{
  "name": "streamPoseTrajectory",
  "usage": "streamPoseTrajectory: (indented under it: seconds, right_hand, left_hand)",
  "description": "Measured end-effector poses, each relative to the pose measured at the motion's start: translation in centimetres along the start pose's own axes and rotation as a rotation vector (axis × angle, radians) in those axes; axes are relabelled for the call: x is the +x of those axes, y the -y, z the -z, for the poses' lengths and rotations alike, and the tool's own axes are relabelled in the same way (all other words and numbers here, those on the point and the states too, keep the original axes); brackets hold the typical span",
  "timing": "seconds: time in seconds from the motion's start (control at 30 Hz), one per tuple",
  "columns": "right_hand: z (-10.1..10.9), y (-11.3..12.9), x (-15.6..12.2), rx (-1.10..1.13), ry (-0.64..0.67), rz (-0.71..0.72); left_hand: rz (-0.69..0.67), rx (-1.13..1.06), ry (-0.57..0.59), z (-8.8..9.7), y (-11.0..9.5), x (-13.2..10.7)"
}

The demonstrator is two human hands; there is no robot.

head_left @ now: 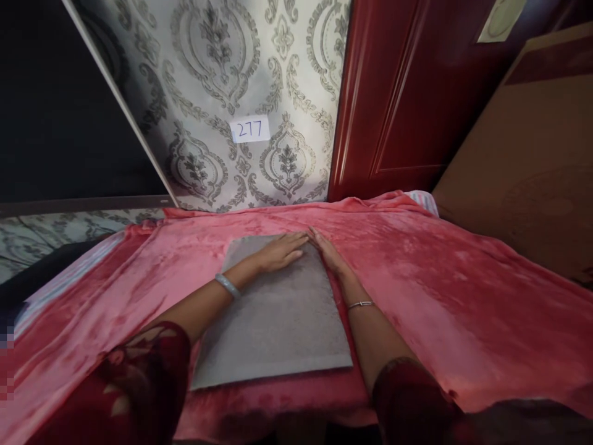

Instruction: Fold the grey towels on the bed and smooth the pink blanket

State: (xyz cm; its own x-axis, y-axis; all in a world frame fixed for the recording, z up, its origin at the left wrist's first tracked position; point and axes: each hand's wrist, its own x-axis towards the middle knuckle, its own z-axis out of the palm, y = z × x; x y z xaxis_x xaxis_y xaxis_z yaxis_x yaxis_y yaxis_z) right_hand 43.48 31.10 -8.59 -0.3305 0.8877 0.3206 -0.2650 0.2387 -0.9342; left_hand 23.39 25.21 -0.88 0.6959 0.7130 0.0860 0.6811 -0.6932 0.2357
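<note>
A flat grey rectangle (pixel 278 315), which looks like a folded cloth, lies on the pink-red blanket (pixel 407 266). I cannot tell its exact kind. Across its far part my left hand (pixel 280 250) rests palm down, fingers stretched toward the far right corner. My right hand (pixel 328 252) is at that same corner, its fingers extended along the right edge and nearly meeting the left fingertips. Neither hand grips anything that shows. A pale bangle (pixel 228 286) circles the left wrist, and a thin metal bracelet (pixel 361 304) is on the right.
Patterned wallpaper (pixel 213 55) with a paper label (pixel 250 128) reading 277 rises behind the blanket. A dark screen (pixel 69 117) stands at the left. To the right are a red panelled door (pixel 407 93) and a large brown board or box (pixel 532 161).
</note>
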Motion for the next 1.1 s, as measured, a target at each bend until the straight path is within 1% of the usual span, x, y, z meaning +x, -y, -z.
streamPoseTrajectory:
  seconds: [0.07,0.13,0.23,0.33,0.4,0.47,0.6,0.7,0.77,0.8,0.83,0.87,0.9,0.93,0.97,1.03,1.1]
  right_hand:
    - [0.2,-0.2,0.0,0.021,-0.007,-0.048]
    - [0.4,-0.3,0.0,0.044,-0.024,-0.087]
    - [0.7,-0.5,0.0,0.038,-0.022,-0.116]
    - [0.6,-0.4,0.0,0.005,-0.004,-0.121]
    - [0.4,-0.2,0.0,-0.041,0.007,-0.12]
    - [0.4,0.0,0.0,-0.108,0.011,-0.119]
    - [0.3,0.4,-0.1,-0.223,0.02,-0.11]
    - [0.3,0.4,-0.3,-0.264,0.052,-0.103]
    - [0.3,0.3,-0.3,-0.274,0.056,-0.096]
    - [0.3,0.2,-0.3,-0.281,0.052,-0.093]
    - [0.2,0.1,-0.2,-0.299,0.044,-0.088]
    - [0.1,0.1,-0.2,-0.332,0.033,-0.079]
    - [-0.1,0.2,-0.2,-0.389,0.022,-0.063]
    - [-0.3,0.4,-0.2,-0.47,0.014,-0.038]
    - [-0.7,0.6,-0.2,-0.568,0.014,-0.004]
    - [-1.5,1.2,-0.5,-0.765,0.052,0.086]
    - [-2.5,1.6,-1.0,-0.902,0.143,0.148]
  left_hand:
    - [0.025,0.048,0.035,-1.0,0.8,1.7]
    - [0.022,0.093,0.082,-2.2,1.3,2.6]
    - [0.002,0.129,0.094,-3.2,1.3,2.7]
    - [-0.01,0.129,0.129,-3.1,0.2,2.3]
    - [-0.049,0.114,0.161,-2.9,-1.4,1.4]
    - [-0.122,0.083,0.188,-2.8,-3.7,-0.1]
    - [-0.277,-0.068,0.235,-3.1,-9.0,-5.3]
    - [-0.366,-0.213,0.292,-2.9,-12.6,-9.1]
    - [-0.4,-0.305,0.334,-2.5,-14.2,-10.7]
    - [-0.399,-0.342,0.343,-2.2,-14.6,-11.2]
    - [-0.388,-0.364,0.338,-1.9,-14.6,-11.3]
    - [-0.363,-0.361,0.309,-1.6,-14.1,-11.2]
    - [-0.319,-0.332,0.257,-1.2,-13.1,-10.9]
    - [-0.255,-0.277,0.189,-0.8,-11.6,-10.4]
    - [-0.168,-0.201,0.109,-0.4,-9.7,-9.8]
    - [0.075,-0.06,-0.044,0.6,-5.1,-8.7]
    - [0.299,0.062,-0.117,1.3,-0.6,-8.1]
